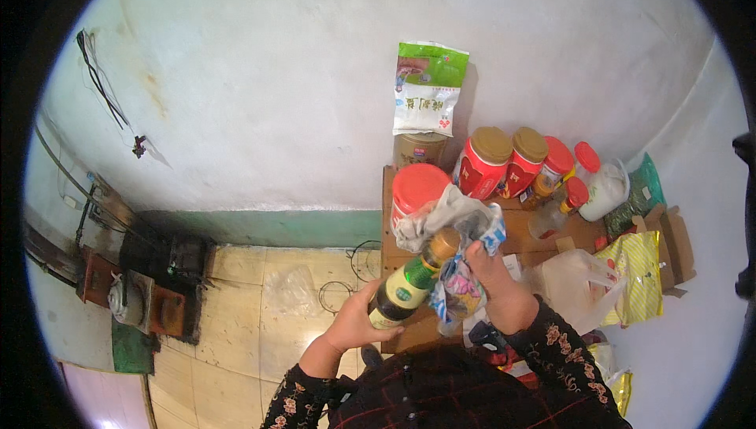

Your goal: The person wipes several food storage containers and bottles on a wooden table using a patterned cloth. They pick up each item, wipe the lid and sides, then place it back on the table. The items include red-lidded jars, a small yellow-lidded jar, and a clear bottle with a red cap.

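Observation:
A dark sauce bottle [401, 294] with a green and cream label and a gold cap tilts up to the right. My left hand [358, 321] grips its lower part. Beside the bottle's neck, my right hand [491, 269] holds a crumpled cloth [459, 290] with a coloured print. A greyish-white cloth [422, 225] drapes over the front of a red-lidded tub [420, 188] behind the bottle. Whether the two cloths are one piece, I cannot tell.
Gold-lidded red jars [484, 163], smaller jars and a white tub [602, 193] line the back of the wooden table [522, 225]. A plastic bag [570, 281] and a yellow striped packet [641, 281] lie to the right. A kettle [125, 299] stands far left.

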